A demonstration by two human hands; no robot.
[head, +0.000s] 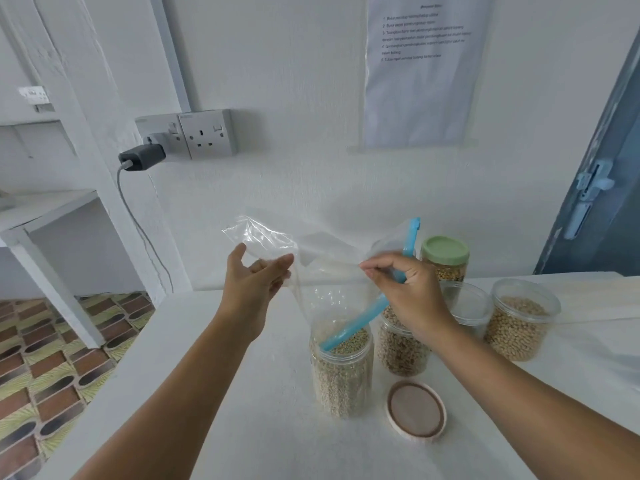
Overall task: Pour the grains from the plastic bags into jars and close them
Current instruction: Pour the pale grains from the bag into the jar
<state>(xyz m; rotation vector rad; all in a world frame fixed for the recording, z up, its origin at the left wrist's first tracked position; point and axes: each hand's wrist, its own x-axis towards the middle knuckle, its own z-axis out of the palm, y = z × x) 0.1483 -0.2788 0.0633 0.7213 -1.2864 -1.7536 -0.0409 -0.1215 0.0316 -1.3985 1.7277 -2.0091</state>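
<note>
An emptied clear plastic bag [322,258] with a blue zip strip hangs over an open jar [341,372] filled with pale grains; the strip's lower end dips into the jar's mouth. My left hand [254,278] holds the bag's bottom end up between thumb and fingers. My right hand [403,289] pinches the bag near its blue zip edge. A pinkish lid [415,412] lies upside down on the white table [207,393], just right of that jar.
Behind my right hand stand an open jar of brown grains [401,351], an empty clear jar [467,306], an open jar of tan grains [521,322] and a green-lidded jar [445,259]. A wall socket with charger [145,157] and a door [602,188] flank the table.
</note>
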